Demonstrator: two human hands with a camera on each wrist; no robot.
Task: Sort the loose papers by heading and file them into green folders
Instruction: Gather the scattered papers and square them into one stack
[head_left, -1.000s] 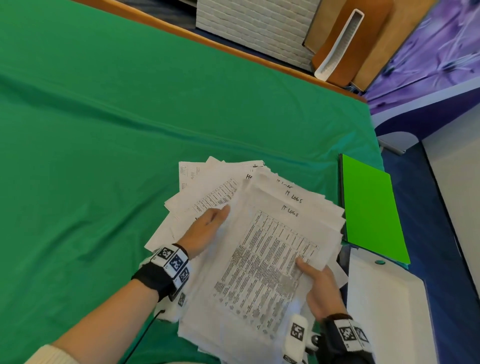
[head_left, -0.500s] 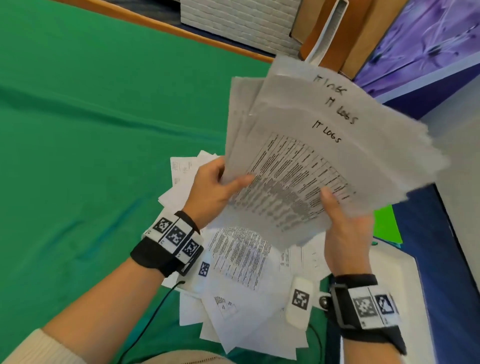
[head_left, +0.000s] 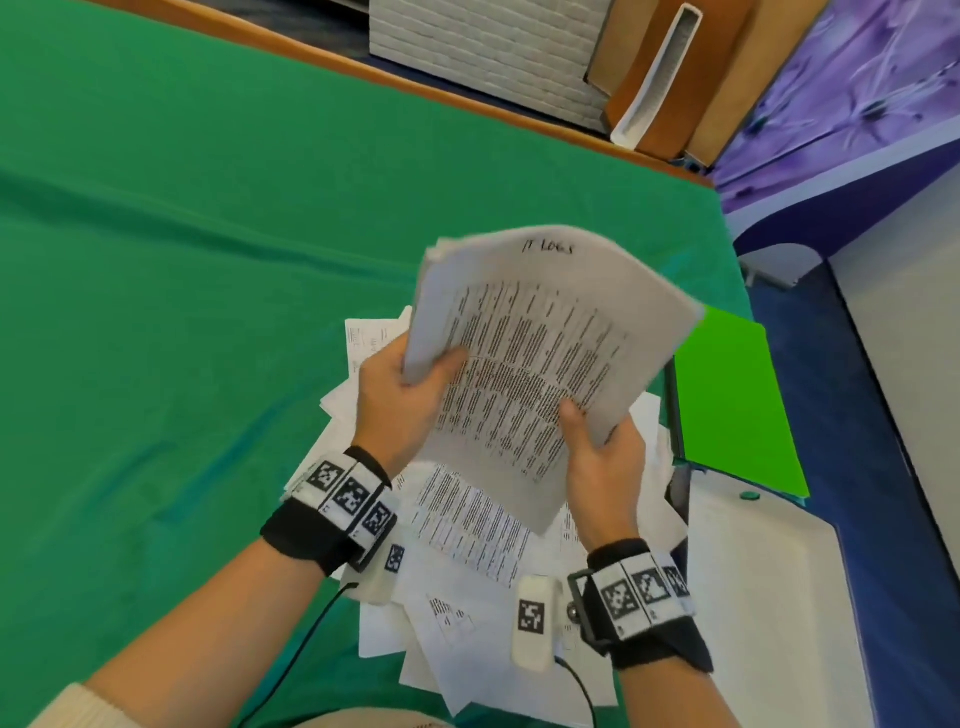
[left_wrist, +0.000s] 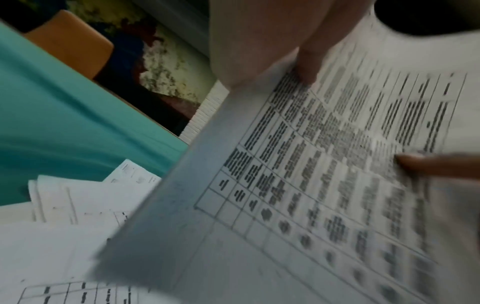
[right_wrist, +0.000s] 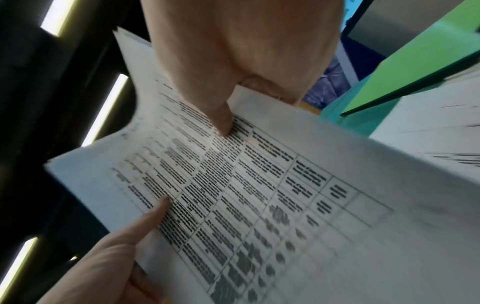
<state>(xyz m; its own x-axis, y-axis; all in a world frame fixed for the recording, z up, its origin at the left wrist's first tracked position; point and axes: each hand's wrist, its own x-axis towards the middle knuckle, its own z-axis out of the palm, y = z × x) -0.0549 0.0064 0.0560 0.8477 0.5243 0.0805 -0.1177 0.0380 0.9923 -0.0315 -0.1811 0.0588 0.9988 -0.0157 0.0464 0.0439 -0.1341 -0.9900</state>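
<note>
I hold a stack of papers (head_left: 540, 338) headed "IT LOGS" up above the table, its sheets squared together. My left hand (head_left: 400, 395) grips the stack's left edge, thumb on the printed table (left_wrist: 337, 164). My right hand (head_left: 597, 452) grips its lower right edge, thumb on top (right_wrist: 221, 121). More loose papers (head_left: 467, 525) lie fanned on the green cloth beneath. A bright green folder (head_left: 727, 400) lies shut at the right.
A white open folder or tray (head_left: 769, 597) sits at the near right, below the green folder. The green cloth (head_left: 182, 286) covers the table to the left and back. Beyond the table's far edge stand a white brick-pattern panel (head_left: 488, 47) and boards.
The stack rose off the pile between both hands. Its fanned sheets have since been drawn together, and the stack has come lower and closer.
</note>
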